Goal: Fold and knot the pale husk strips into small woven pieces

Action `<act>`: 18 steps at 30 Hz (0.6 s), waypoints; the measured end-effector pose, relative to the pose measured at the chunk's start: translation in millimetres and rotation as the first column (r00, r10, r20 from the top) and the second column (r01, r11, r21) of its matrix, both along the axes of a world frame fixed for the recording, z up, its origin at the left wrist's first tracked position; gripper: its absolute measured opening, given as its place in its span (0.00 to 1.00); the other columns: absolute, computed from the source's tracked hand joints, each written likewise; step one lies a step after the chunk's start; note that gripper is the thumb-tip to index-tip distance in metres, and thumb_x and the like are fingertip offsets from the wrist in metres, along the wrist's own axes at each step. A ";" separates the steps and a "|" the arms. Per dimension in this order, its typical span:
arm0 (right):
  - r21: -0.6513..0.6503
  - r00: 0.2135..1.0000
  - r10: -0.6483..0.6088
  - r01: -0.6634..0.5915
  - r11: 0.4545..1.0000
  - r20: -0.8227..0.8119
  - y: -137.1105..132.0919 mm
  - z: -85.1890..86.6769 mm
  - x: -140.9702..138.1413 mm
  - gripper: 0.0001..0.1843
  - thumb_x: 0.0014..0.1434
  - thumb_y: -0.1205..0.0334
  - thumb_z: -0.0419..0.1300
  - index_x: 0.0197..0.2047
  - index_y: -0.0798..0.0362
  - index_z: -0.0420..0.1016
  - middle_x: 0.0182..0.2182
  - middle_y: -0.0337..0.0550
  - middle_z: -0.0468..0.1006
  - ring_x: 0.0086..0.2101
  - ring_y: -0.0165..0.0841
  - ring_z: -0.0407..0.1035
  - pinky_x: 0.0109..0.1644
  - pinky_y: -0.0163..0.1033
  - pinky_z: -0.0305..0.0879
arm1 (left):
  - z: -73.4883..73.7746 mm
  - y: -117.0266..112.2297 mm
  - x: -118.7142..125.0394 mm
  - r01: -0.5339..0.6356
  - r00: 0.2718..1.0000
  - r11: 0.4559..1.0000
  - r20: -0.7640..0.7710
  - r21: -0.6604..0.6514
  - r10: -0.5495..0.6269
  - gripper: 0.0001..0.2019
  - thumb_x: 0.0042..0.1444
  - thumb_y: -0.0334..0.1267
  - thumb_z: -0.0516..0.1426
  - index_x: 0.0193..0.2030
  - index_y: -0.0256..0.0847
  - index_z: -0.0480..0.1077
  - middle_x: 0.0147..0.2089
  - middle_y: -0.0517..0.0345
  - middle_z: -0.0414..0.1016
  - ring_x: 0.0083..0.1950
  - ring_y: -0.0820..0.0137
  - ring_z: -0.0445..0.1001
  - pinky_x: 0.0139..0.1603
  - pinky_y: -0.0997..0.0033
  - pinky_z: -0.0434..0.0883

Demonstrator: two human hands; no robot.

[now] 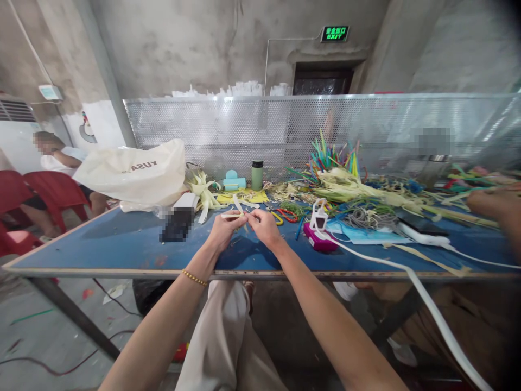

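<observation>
Both hands meet above the near part of the blue table (122,247). Between the fingertips of my left hand (223,228) are pinched pale strips (236,204) that look like corn husk; they cross and stick out to the left, upward and downward. My right hand (264,225) has its thumb and fingers closed on the same strips where they cross. The fingers cover the crossing itself. Just beyond my right hand lie scissors (288,215) with red and yellow handles.
Corn husks (345,184) are heaped at the back right, and more husk (202,190) lies left. A green bottle (256,175) stands behind. A white cable (378,259) runs from a charger (318,218) over the front edge. A co-worker's arm (496,209) reaches in from the right.
</observation>
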State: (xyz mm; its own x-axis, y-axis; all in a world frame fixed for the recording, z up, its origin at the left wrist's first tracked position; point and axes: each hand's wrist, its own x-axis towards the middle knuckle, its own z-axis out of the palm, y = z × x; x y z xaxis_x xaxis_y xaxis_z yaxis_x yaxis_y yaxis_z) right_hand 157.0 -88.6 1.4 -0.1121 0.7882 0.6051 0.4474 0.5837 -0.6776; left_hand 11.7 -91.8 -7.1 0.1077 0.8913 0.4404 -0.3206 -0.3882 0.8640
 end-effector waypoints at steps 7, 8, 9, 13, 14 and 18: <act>0.027 1.000 -0.011 0.011 1.000 -0.001 0.6 -0.1 -0.3 0.17 0.59 0.51 0.55 0.23 0.53 0.69 0.17 0.38 0.70 0.24 0.31 0.63 0.29 0.34 0.56 | -3.0 3.5 -1.9 -0.147 0.983 0.989 -0.107 0.035 0.150 0.13 0.45 0.43 0.67 0.29 0.33 0.77 0.23 0.59 0.69 0.25 0.76 0.62 0.26 0.74 0.56; 0.033 1.000 -0.021 0.021 0.999 0.004 1.0 -0.1 0.0 0.17 0.59 0.52 0.55 0.24 0.53 0.69 0.18 0.38 0.70 0.25 0.31 0.64 0.29 0.34 0.56 | -2.8 3.3 -1.9 -0.143 0.983 0.989 -0.109 0.029 0.145 0.13 0.45 0.44 0.67 0.28 0.33 0.76 0.23 0.60 0.69 0.25 0.76 0.62 0.26 0.74 0.56; 0.042 0.999 -0.032 0.031 0.999 0.014 1.4 0.0 0.2 0.17 0.59 0.52 0.55 0.24 0.53 0.70 0.18 0.39 0.70 0.25 0.31 0.64 0.30 0.34 0.56 | -2.6 3.0 -2.0 -0.137 0.985 0.990 -0.107 0.016 0.138 0.13 0.45 0.44 0.67 0.28 0.34 0.76 0.22 0.60 0.68 0.25 0.76 0.61 0.25 0.74 0.55; 0.068 0.997 -0.056 0.053 0.996 0.052 2.0 0.9 1.3 0.15 0.58 0.55 0.55 0.25 0.54 0.71 0.21 0.40 0.72 0.26 0.31 0.64 0.31 0.34 0.56 | -1.0 1.6 -1.9 -0.100 0.993 0.994 -0.069 -0.049 0.097 0.14 0.44 0.44 0.67 0.27 0.34 0.75 0.21 0.61 0.67 0.24 0.77 0.61 0.24 0.74 0.53; 0.067 0.997 -0.057 0.053 0.996 0.057 1.9 1.1 1.5 0.15 0.58 0.55 0.55 0.25 0.54 0.71 0.21 0.40 0.73 0.26 0.30 0.64 0.32 0.34 0.56 | -0.6 1.3 -1.7 -0.088 0.995 0.994 -0.053 -0.057 0.085 0.14 0.43 0.44 0.67 0.27 0.34 0.75 0.21 0.61 0.67 0.24 0.77 0.61 0.25 0.74 0.54; 0.060 0.996 -0.068 0.065 0.996 0.062 1.5 1.3 1.9 0.14 0.59 0.56 0.55 0.25 0.54 0.71 0.21 0.40 0.73 0.26 0.31 0.65 0.31 0.34 0.56 | 0.9 -0.1 -0.5 -0.050 0.999 0.996 0.012 -0.067 0.051 0.13 0.41 0.42 0.68 0.26 0.33 0.75 0.23 0.60 0.68 0.24 0.78 0.61 0.25 0.75 0.56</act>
State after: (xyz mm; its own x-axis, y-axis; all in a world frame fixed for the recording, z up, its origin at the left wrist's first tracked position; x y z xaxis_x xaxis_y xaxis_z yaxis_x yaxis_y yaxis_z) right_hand 158.9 -87.1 2.7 -0.1007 0.7591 0.6432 0.5280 0.5887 -0.6121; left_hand 11.1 -91.9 -6.2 0.0559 0.9230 0.3808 -0.3143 -0.3457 0.8841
